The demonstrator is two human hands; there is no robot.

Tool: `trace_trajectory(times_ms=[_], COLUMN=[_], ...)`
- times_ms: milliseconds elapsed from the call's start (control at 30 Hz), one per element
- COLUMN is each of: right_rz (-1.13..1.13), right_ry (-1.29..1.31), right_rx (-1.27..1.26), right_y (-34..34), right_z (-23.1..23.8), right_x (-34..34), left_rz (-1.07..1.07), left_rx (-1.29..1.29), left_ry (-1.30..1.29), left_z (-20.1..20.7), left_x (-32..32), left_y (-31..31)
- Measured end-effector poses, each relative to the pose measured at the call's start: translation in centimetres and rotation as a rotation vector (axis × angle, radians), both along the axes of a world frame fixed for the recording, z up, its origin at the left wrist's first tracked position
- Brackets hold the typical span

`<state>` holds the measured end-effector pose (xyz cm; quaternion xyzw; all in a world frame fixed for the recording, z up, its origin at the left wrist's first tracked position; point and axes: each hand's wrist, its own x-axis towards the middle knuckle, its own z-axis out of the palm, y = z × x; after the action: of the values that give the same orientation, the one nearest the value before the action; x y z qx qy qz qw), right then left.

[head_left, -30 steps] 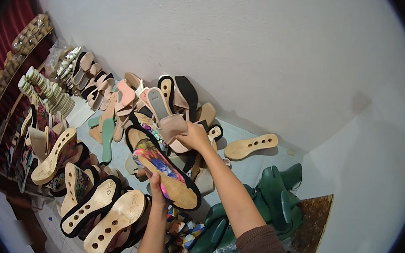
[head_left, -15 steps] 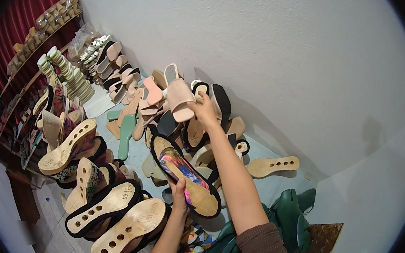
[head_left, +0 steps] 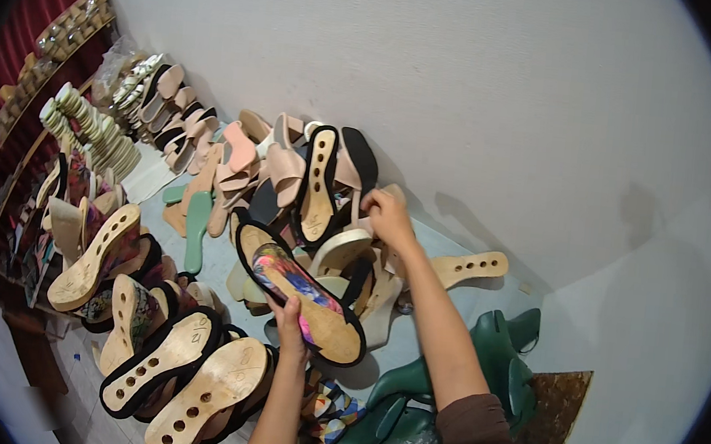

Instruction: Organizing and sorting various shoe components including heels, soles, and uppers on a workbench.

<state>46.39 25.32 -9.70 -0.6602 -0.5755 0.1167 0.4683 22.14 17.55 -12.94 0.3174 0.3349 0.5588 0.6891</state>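
Note:
My left hand (head_left: 289, 328) grips a sandal (head_left: 302, 295) by its near side. It has a tan insole, a black rim and a bright floral strap, and is tilted over the near side of a shoe pile. My right hand (head_left: 391, 218) is at the right side of that pile, fingers curled beside a black-soled pink sandal (head_left: 359, 156); what they hold, if anything, is hidden. Just left of it a black-rimmed wooden sole with holes (head_left: 319, 187) lies on the pile, and beyond that a pale pink slide (head_left: 283, 173).
Several wooden-soled sandals (head_left: 209, 395) fill the lower left. Green shoe lasts (head_left: 492, 352) and a brown board (head_left: 556, 417) lie at the lower right. A loose wooden sole (head_left: 471, 268) is near the wall (head_left: 502, 91). Stacked pale soles (head_left: 93, 131) stand at the far left.
My right hand has let go of the pale pink slide, which now lies on the pile, and moved toward me and right. The black-rimmed wooden sole is now uncovered. My left hand still holds the floral sandal.

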Motion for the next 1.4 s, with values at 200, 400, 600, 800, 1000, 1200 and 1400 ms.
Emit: trace_trajectory(times_ms=[200, 400, 600, 800, 1000, 1200, 1400], right_rz=[-0.193, -0.231, -0.258, -0.15, 0.049, -0.025, 0.129], right_ry=[-0.796, -0.919, -0.892, -0.743, 0.068, 0.102, -0.294], right_rx=[-1.127, -1.106, -0.936, -0.884, -0.287, -0.123, -0.546], right_y=[-9.7, -14.0, -13.8, -12.1, -4.0, 5.1, 4.4], right_z=[-6.1, -8.9, -1.4, 9.8, 9.7, 7.2, 3.5], right_x=[8.6, 12.0, 12.2, 8.6, 4.1, -2.4, -6.0], left_rz=[-0.038, -0.164, -0.211, -0.215, -0.188, -0.177, -0.14], left_rx=[0.034, 0.062, 0.044, 0.042, 0.046, 0.044, -0.006], left_ry=[0.026, 0.02, 0.056, 0.019, 0.024, 0.043, -0.04], left_z=[0.5, -0.2, 0.3, 1.9, 0.4, 0.1, -0.6], left_x=[0.9, 1.1, 1.6, 1.3, 0.5, 0.4, -1.1], left_y=[-0.6, -1.1, -1.6, -1.5, -0.9, -1.2, -0.4])
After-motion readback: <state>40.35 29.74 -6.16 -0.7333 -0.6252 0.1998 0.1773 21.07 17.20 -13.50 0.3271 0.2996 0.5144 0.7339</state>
